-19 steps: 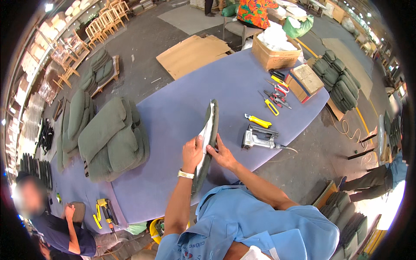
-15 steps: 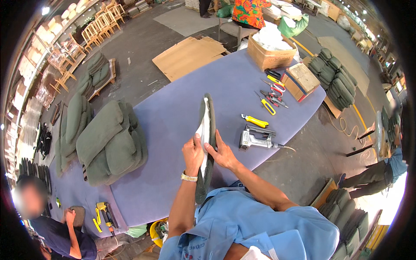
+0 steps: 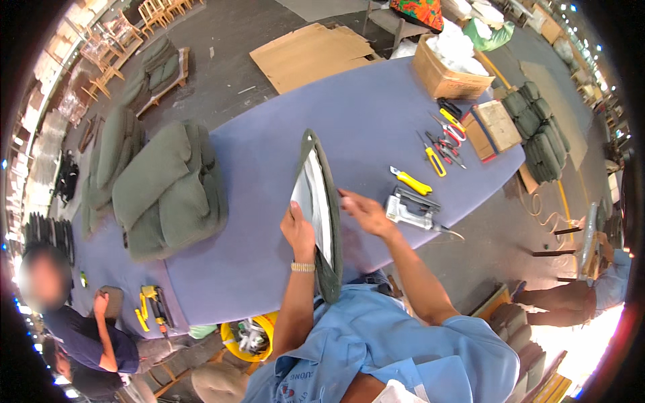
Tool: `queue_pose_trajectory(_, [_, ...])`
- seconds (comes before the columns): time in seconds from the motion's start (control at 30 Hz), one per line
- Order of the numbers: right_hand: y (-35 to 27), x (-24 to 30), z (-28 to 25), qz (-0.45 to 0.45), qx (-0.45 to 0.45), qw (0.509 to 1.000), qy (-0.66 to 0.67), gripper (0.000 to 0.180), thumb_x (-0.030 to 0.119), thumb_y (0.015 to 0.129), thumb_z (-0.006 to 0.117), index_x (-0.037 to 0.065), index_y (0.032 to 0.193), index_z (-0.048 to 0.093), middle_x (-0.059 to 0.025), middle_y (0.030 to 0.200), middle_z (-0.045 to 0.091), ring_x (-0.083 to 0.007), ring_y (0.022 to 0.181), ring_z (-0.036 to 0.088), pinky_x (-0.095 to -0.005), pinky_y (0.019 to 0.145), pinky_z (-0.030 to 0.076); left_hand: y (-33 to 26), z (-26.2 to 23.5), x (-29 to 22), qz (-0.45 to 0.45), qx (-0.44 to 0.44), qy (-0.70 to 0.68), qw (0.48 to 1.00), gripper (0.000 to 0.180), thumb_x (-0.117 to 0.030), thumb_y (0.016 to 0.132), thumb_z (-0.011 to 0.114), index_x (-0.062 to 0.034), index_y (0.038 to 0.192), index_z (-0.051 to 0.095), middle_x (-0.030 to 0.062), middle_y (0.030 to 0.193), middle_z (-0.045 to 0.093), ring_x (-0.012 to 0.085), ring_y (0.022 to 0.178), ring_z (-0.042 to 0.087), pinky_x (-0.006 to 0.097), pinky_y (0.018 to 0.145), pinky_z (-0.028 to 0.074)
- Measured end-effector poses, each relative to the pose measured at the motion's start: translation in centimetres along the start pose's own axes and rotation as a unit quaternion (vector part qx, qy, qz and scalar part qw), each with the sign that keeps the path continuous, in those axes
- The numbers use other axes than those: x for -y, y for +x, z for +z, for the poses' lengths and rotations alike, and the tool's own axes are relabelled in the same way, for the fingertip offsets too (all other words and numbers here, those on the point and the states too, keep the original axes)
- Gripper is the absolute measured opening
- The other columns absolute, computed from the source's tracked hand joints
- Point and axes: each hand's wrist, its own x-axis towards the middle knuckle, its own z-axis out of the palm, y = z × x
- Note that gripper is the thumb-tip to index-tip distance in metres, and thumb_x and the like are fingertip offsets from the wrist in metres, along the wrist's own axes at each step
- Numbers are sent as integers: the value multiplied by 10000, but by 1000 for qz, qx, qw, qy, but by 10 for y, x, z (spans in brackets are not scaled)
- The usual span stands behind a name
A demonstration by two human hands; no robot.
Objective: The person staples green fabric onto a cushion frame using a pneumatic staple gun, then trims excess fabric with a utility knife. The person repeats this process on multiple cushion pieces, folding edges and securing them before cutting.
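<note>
By the far right corner of the desk (image 3: 262, 171), a carton (image 3: 445, 83) is heaped with white stuffing (image 3: 453, 48), and a smaller box (image 3: 495, 131) is set near the right edge. Beside that box, red-handled tools (image 3: 449, 148) and a yellow-handled screwdriver (image 3: 435, 162) are laid out. Green cushions (image 3: 164, 191) are piled near the far edge, toward the left. Beyond that edge, a cardboard sheet (image 3: 312, 57) is spread on the floor (image 3: 225, 40). By the near edge, a yellow bucket (image 3: 269, 329) is seen with mixed bits inside.

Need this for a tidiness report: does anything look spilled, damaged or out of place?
Nothing looks spilled or damaged. Only the carton at the far end of the table looks odd: white material heaps above its rim, as if overfilled.
</note>
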Motion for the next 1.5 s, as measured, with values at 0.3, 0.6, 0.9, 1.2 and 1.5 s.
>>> queue_pose_trajectory(0.3, [27, -156, -132, 144, -183, 897, -376, 451, 189, 882, 751, 112, 1308, 626, -137, 1294, 622, -363, 1198, 591, -496, 1010, 503, 74, -3, -41, 160, 81, 174, 968, 429, -221, 1071, 538, -34, 1455, 575, 204, 1202, 697, 310, 1137, 674, 388, 953, 523])
queue_pose_trajectory(0.6, [54, -126, -144, 126, -174, 967, -137, 427, 203, 949, 713, 163, 1360, 602, -135, 1090, 732, -330, 955, 716, -452, 861, 569, 153, 45, -66, 250, 160, 204, 933, 162, -109, 906, 739, -28, 1041, 772, 160, 1207, 717, 290, 1071, 707, 414, 871, 571])
queue_pose_trajectory(0.9, [99, 48, -84, -101, 4, 815, 571, 482, 288, 1050, 619, 84, 1465, 483, -136, 1058, 731, -231, 922, 732, -375, 854, 594, 156, 51, -57, 263, 87, 301, 913, 245, -223, 855, 807, -20, 965, 726, 163, 1197, 722, 347, 1042, 702, 436, 886, 557])
queue_pose_trajectory(1.2, [125, 82, -29, -171, -113, 906, 371, 348, 337, 1042, 656, 68, 1248, 574, -69, 866, 672, -137, 755, 637, -289, 717, 533, 160, 65, -85, 213, 130, 384, 889, 262, -229, 838, 808, -28, 974, 711, 139, 1156, 700, 359, 974, 696, 452, 836, 554])
queue_pose_trajectory(1.5, [133, 91, -6, -39, -140, 962, 233, 336, 289, 1020, 670, 53, 1259, 660, -48, 1011, 730, -114, 855, 661, -279, 793, 558, 184, 72, -24, 135, 130, 63, 980, 159, -137, 878, 764, 19, 873, 738, 186, 1212, 723, 299, 1114, 690, 397, 991, 513])
